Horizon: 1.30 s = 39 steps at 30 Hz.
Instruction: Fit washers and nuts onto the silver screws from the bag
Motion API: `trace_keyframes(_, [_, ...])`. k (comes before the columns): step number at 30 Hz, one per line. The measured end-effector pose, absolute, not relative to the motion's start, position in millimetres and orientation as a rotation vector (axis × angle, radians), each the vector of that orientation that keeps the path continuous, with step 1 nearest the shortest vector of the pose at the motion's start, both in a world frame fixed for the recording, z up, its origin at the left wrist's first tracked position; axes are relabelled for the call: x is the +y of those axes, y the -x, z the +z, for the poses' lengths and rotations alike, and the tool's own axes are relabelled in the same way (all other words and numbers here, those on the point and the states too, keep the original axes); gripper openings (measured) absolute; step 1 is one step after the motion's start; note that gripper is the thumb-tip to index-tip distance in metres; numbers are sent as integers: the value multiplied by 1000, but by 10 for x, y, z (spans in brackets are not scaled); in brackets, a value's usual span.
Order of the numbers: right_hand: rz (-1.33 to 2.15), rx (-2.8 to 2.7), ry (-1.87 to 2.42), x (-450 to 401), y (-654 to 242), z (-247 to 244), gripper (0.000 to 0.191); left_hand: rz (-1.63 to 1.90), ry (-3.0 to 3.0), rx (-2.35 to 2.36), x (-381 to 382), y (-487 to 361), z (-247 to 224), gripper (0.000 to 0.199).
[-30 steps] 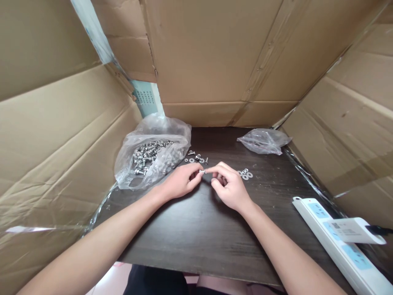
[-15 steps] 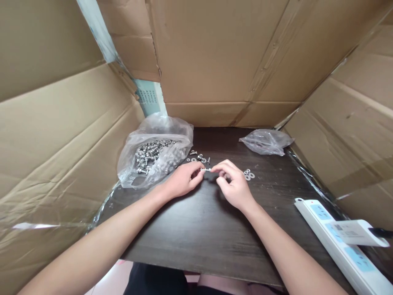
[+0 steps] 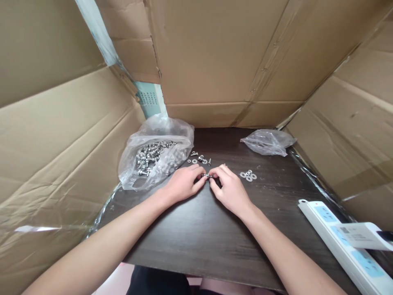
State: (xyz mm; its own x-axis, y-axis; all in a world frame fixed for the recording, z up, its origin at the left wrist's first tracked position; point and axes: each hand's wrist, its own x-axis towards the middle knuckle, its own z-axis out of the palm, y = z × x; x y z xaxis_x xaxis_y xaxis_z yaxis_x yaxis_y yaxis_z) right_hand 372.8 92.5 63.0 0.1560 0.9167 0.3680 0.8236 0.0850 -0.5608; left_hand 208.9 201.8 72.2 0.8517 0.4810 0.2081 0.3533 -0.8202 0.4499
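Between my two hands lies a small metal bolt (image 3: 207, 175), level, with what looks like a washer partway along it. My left hand (image 3: 186, 182) is closed, pinching one end between thumb and fingertips. At the other end, the thumb and fingers of my right hand (image 3: 232, 189) close on the bolt; whether a nut sits under them is too small to tell. Just behind the hands are several loose bolts and washers (image 3: 194, 161). To the right of my right hand, a small group of flat washers (image 3: 249, 178) and nuts lies on the dark table (image 3: 190, 233).
An open clear plastic bag (image 3: 129, 164) full of bolts stands at the back left. Another clear bag (image 3: 268, 142) lies at the back right. A white power strip (image 3: 340, 246) with a plug runs along the right side. Cardboard walls (image 3: 215, 53) enclose the table.
My right hand has moved left and its fingers have closed on the bolt's free end. The bolt has come slightly nearer. More of the washers at the right now shows.
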Motion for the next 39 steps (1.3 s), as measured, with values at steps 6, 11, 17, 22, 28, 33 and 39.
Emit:
trace_keyframes(6, [199, -1650, 1791, 915, -3732, 635, 10, 450, -2574, 608, 2041, -2083, 702, 19])
trace_keyframes(11, [162, -1681, 1867, 921, -3733, 630, 15, 485, -2555, 557, 2057, -2079, 704, 17])
trace_keyframes(17, [-58, -1606, 1925, 913, -3731, 656, 19, 483, -2566, 578, 2042, -2070, 720, 19])
trace_keyframes(22, [-71, -1730, 1821, 1193, -3742, 829, 22, 452, -2632, 510, 2041, -2051, 749, 17])
trace_keyframes(28, [148, -1977, 1856, 1795, -3630, 1087, 22, 415, -2662, 539, 2059, -2054, 718, 19])
trace_keyframes(33, [263, -1980, 2125, 2030, -3441, 1259, 6, 428, -2673, 513, 2065, -2062, 684, 20])
trace_keyframes(39, [262, -2032, 2271, 2050, -3287, 1348, 16, 353, -2689, 572, 2052, -2070, 715, 22])
